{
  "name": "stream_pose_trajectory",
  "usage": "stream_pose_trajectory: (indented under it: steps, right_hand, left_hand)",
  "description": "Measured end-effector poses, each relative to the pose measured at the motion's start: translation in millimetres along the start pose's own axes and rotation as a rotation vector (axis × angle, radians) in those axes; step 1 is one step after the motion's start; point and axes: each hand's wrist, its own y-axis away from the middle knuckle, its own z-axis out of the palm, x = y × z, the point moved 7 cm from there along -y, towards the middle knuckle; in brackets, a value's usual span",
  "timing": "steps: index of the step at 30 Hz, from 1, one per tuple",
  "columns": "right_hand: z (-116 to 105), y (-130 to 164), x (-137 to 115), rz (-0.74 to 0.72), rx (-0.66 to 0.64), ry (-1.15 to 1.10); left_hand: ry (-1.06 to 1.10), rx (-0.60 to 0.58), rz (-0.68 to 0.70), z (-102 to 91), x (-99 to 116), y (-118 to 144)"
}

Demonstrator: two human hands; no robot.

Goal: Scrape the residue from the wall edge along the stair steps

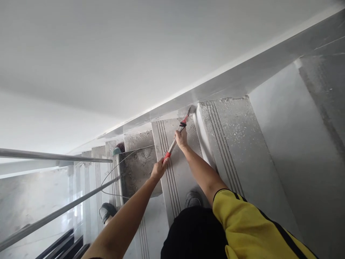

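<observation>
Yellow sleeve (250, 223) nearest; beyond it both hands grip 1 red-handled scraper (176, 136). Right hand (181, 138) wraps the shaft, left hand (159, 169) closes on the butt. Its blade meets the corner where step (172, 154) joins wall (107, 54). Best kept flat, pushed steadily, feet braced.

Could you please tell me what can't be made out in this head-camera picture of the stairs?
- Scraper tip: too small, tucked into the corner under the wall trim.
- Left hand grip: covered by the handle end.
- Right shoe: partly hidden by dark trousers.
- Lower steps: washed out, blurred.
</observation>
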Motion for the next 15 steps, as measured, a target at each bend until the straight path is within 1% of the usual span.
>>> stream_pose_trajectory:
  steps: [2,3,6,11,13,15]
  right_hand:
    - [-3.7,-0.2,-10.2,-0.135,0.057,0.069]
    - [-4.8,-0.3,-12.0,-0.159,0.077,0.076]
    - [-3.4,1.3,-9.3,-0.154,0.101,0.070]
    - [11.8,6.4,-1.2,-0.190,0.008,0.134]
    - [8.4,3.2,0.2,-0.182,0.048,0.097]
    - [2.1,-1.5,4.3,-0.111,0.104,0.033]
  left_hand:
    - [-0.013,0.005,0.001,-4.9,1.3,0.2]
    - [-0.020,0.010,0.004,-7.4,1.7,0.0]
    - [-0.037,0.017,0.010,-10.6,0.1,2.6]
    - [-0.066,0.024,-0.046,-6.7,-10.4,10.9]
    - [-0.086,0.032,-0.049,-9.2,-10.3,7.6]
    - [-0.105,0.036,-0.040,-13.0,-8.9,2.8]
